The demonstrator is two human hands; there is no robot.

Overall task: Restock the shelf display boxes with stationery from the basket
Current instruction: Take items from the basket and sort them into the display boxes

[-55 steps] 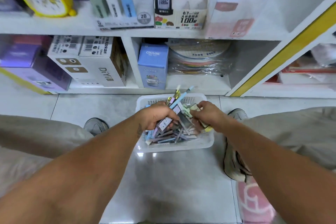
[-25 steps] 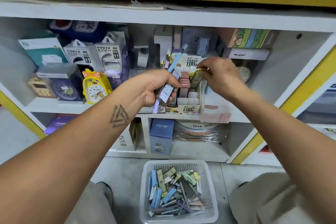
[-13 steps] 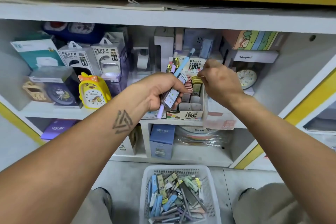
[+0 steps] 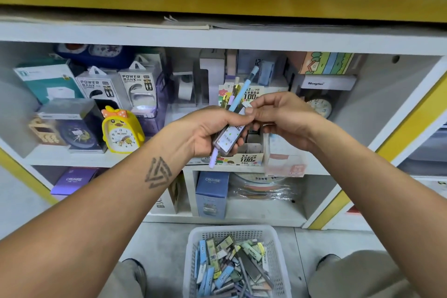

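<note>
L hand [image 4: 205, 128] round stationery bundle [image 4: 228, 138], just before display box [image 4: 251, 155] rim.

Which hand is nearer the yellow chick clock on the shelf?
Left. The left hand, gripping a bundle of stationery, sits just right of the yellow chick clock; the right hand is farther right, beyond the left.
</note>
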